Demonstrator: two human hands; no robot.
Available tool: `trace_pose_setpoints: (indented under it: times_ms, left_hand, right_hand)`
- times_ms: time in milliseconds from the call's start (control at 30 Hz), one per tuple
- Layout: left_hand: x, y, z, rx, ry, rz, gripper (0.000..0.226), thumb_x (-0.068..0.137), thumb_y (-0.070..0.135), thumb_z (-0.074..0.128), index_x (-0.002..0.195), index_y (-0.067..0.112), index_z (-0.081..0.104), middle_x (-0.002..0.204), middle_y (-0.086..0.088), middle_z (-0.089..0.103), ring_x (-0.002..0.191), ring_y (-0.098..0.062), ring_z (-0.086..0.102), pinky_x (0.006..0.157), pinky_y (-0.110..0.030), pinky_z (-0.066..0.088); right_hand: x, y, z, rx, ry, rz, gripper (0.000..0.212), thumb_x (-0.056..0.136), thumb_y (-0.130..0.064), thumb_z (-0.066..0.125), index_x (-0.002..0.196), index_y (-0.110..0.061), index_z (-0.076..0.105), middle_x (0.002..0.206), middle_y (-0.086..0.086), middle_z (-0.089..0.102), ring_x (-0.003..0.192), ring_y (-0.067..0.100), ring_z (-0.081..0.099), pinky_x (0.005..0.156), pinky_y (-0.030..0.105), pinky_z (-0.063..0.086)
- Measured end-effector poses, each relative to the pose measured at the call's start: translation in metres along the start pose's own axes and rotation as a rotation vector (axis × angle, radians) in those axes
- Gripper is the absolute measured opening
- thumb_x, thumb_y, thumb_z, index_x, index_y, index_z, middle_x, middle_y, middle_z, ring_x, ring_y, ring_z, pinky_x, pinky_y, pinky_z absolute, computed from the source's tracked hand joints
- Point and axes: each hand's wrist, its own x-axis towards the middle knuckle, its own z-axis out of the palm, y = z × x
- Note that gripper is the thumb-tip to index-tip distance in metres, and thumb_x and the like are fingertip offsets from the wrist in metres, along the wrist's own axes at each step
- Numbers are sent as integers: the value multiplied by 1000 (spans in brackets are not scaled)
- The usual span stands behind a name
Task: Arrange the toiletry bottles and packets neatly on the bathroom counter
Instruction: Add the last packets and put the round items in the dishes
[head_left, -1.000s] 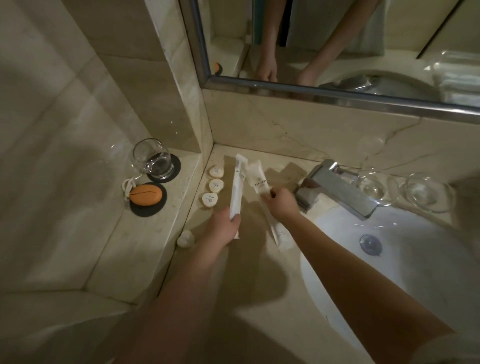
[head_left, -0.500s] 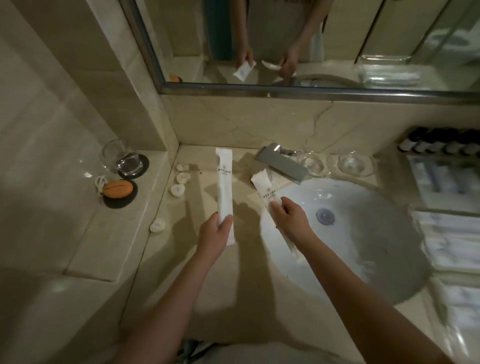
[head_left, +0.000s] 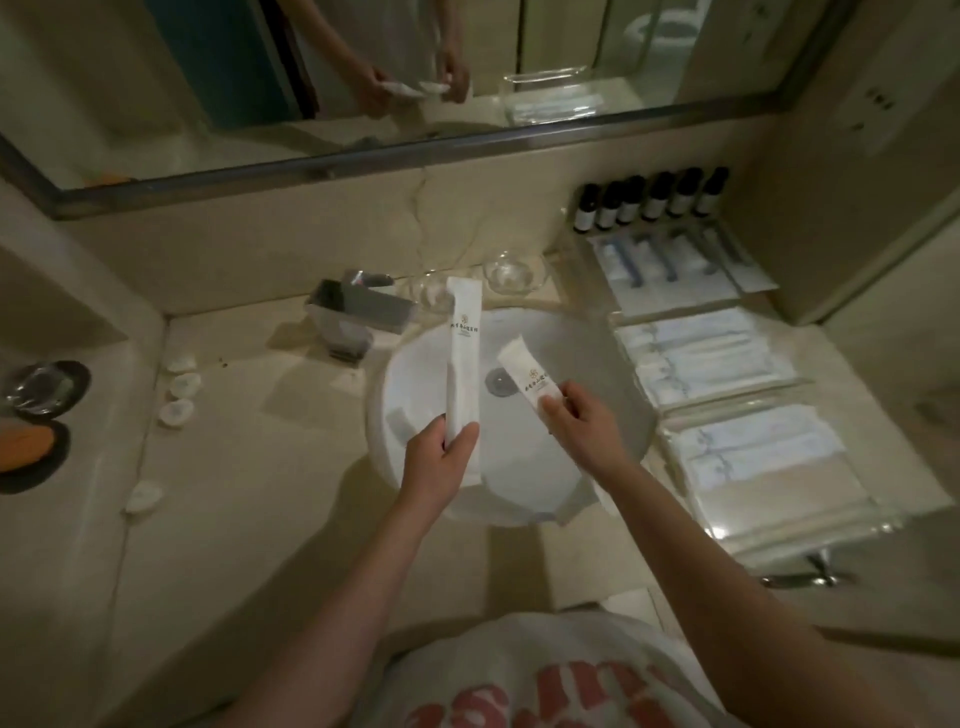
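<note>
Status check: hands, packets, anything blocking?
Left hand holding long packet. Right hand holding short packet. Both over sink, off counter. Nothing blocking.

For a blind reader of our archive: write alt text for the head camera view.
Over a white sink, the left hand holds a long white packet and the right hand a shorter packet. A row of dark bottles stands under the mirror at the right, behind clear trays of wrapped items. Small round soaps lie on the counter at the left.
</note>
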Motion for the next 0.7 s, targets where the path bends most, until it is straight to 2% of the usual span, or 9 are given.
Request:
trace_pose_setpoints:
  times_ms: [100, 233, 333, 400, 500, 633, 700]
  left_hand:
    - [1, 12, 32, 7, -83, 27, 33, 90, 27, 56, 68, 9, 39, 63, -6, 36, 59, -17, 38, 51, -25, 31]
    - [2, 27, 73, 56, -148, 59, 33, 91, 25, 57, 71, 2, 44, 64, -7, 38, 58, -16, 38, 44, -15, 29]
    - [4, 37, 101, 104, -184, 73, 33, 91, 25, 57, 82, -6, 53, 66, -8, 44, 59, -16, 41, 45, -15, 31]
    - [5, 44, 118, 139, -198, 85, 31, 91, 26, 56, 81, -3, 53, 65, -4, 45, 57, -14, 41, 48, -18, 32]
    - [3, 50, 139, 161, -213, 100, 29, 92, 26, 56, 75, 4, 48, 64, -2, 45, 61, -15, 43, 52, -24, 33]
    - [-1, 55, 161, 191, -236, 110, 25, 92, 26, 55, 79, 5, 50, 67, 1, 49, 61, -9, 45, 52, -21, 34]
    - [-3, 57, 170, 202, -243, 103, 25, 92, 27, 55, 79, 5, 51, 68, 1, 49, 61, -9, 46, 51, -20, 34]
  right_hand:
    - [-1, 21, -37, 14, 51, 23, 24, 91, -21, 54, 67, -23, 50, 63, -4, 50, 64, 16, 48, 59, 30, 38]
    - [2, 47, -92, -60, 109, 1, 28, 91, -17, 55, 64, -24, 50, 61, -5, 48, 66, 18, 46, 56, 26, 33]
    - [7, 66, -130, -160, 116, -15, 7, 89, -16, 57, 84, -15, 61, 73, 2, 57, 71, 19, 49, 58, 28, 34]
    - [10, 80, -154, -239, 108, -15, 8, 87, -15, 60, 93, -11, 62, 78, 2, 59, 73, 20, 51, 63, 28, 34]
    - [11, 99, -187, -360, -23, 10, 4, 85, -16, 62, 89, -16, 64, 78, -1, 61, 80, 20, 56, 70, 30, 41]
    - [11, 119, -214, -751, -247, 20, 16, 85, -24, 62, 97, -17, 70, 98, 3, 70, 95, 22, 61, 84, 36, 49]
    - [11, 128, -217, -847, -337, 37, 19, 85, -26, 62, 100, -19, 71, 102, 1, 70, 96, 20, 61, 87, 34, 48]
